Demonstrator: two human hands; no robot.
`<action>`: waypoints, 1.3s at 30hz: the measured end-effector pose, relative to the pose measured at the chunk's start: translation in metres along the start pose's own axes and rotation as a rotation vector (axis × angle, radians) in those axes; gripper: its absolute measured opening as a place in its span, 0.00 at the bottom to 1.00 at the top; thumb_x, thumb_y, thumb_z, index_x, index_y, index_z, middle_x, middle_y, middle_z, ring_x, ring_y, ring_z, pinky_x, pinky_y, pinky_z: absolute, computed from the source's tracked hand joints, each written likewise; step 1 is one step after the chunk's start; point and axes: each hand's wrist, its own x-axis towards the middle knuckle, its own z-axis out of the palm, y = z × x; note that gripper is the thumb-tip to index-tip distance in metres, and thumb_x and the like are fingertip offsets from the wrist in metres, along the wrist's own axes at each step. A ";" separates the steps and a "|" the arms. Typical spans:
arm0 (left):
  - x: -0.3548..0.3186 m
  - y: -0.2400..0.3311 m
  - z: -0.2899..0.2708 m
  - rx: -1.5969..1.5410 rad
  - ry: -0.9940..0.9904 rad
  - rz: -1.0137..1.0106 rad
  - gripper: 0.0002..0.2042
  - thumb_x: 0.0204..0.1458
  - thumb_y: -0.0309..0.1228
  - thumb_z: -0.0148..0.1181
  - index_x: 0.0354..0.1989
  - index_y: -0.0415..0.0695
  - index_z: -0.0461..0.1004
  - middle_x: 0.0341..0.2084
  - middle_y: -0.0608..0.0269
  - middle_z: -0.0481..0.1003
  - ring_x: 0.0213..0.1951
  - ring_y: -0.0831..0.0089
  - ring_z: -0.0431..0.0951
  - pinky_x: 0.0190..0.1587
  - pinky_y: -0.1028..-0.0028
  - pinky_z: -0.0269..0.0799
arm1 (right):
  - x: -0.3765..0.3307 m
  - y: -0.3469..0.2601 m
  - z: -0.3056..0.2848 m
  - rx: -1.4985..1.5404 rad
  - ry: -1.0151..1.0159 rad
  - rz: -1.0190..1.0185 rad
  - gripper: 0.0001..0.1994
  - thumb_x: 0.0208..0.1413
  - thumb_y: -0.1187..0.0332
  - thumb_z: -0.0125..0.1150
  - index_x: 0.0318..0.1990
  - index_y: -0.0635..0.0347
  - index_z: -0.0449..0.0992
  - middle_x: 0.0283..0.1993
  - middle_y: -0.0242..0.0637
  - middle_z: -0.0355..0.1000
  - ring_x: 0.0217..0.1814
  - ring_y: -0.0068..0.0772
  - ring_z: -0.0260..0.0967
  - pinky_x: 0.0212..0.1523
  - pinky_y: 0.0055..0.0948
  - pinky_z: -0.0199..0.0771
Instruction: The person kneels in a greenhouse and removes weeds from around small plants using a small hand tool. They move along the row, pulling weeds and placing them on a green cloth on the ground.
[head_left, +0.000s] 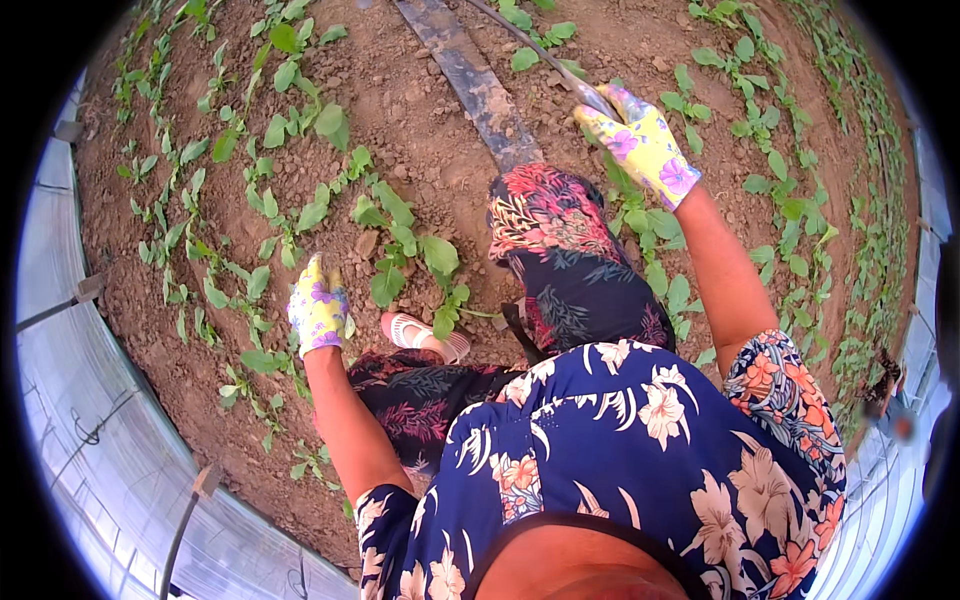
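Both hands wear yellow gloves with purple flowers. My right hand (648, 148) reaches out at the upper right, its thumb and fingers closed about a narrow dark strip, like flat drip hose (545, 55), lying along the soil toward the far edge. My left hand (318, 308) is low over the soil at the left, fingers drawn together and pointing down beside leafy green seedlings (285, 215); whatever they hold, if anything, is hidden. Between my hands grows a larger seedling (405, 245), close to my foot in a striped shoe (425, 335).
A wider dark, soil-smeared strip (470, 80) runs from the far edge to my patterned trouser knee (550, 215). Rows of seedlings (790, 200) line the brown soil (440, 140) on both sides. Clear plastic sheeting (80, 380) with posts borders the left; more sheeting stands at right.
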 end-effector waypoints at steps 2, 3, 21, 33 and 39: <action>-0.025 0.033 -0.014 -0.125 -0.087 -0.119 0.19 0.53 0.38 0.55 0.51 0.44 0.69 0.43 0.50 0.74 0.43 0.54 0.75 0.46 0.62 0.70 | -0.031 0.104 -0.019 -0.063 -0.089 0.263 0.26 0.53 0.49 0.54 0.51 0.62 0.70 0.43 0.49 0.73 0.46 0.45 0.70 0.47 0.35 0.67; -0.046 0.027 -0.010 -0.025 0.048 -0.030 0.18 0.53 0.38 0.54 0.51 0.44 0.70 0.41 0.50 0.74 0.43 0.54 0.75 0.46 0.62 0.70 | -0.038 0.137 -0.019 -0.096 -0.074 0.318 0.27 0.53 0.50 0.54 0.51 0.64 0.70 0.44 0.51 0.73 0.49 0.47 0.70 0.48 0.36 0.67; -0.156 0.078 -0.041 -0.261 0.198 -0.541 0.14 0.55 0.36 0.55 0.41 0.37 0.74 0.36 0.56 0.77 0.38 0.67 0.76 0.44 0.71 0.69 | 0.034 0.289 0.033 -0.330 -0.182 0.401 0.22 0.57 0.52 0.46 0.54 0.56 0.67 0.48 0.49 0.71 0.51 0.52 0.68 0.49 0.47 0.67; -0.136 0.094 -0.048 -0.301 0.141 -0.574 0.13 0.54 0.34 0.56 0.41 0.37 0.74 0.36 0.57 0.76 0.38 0.70 0.75 0.44 0.73 0.69 | 0.034 0.294 0.015 -0.203 -0.034 0.369 0.26 0.56 0.48 0.48 0.54 0.56 0.68 0.46 0.51 0.72 0.50 0.54 0.68 0.51 0.45 0.66; -0.135 0.097 -0.045 -0.280 0.164 -0.549 0.13 0.54 0.33 0.56 0.41 0.36 0.74 0.36 0.56 0.76 0.38 0.70 0.75 0.44 0.72 0.69 | 0.105 0.288 0.005 -0.335 -0.064 0.247 0.22 0.58 0.49 0.44 0.50 0.56 0.68 0.45 0.49 0.72 0.49 0.52 0.68 0.48 0.45 0.66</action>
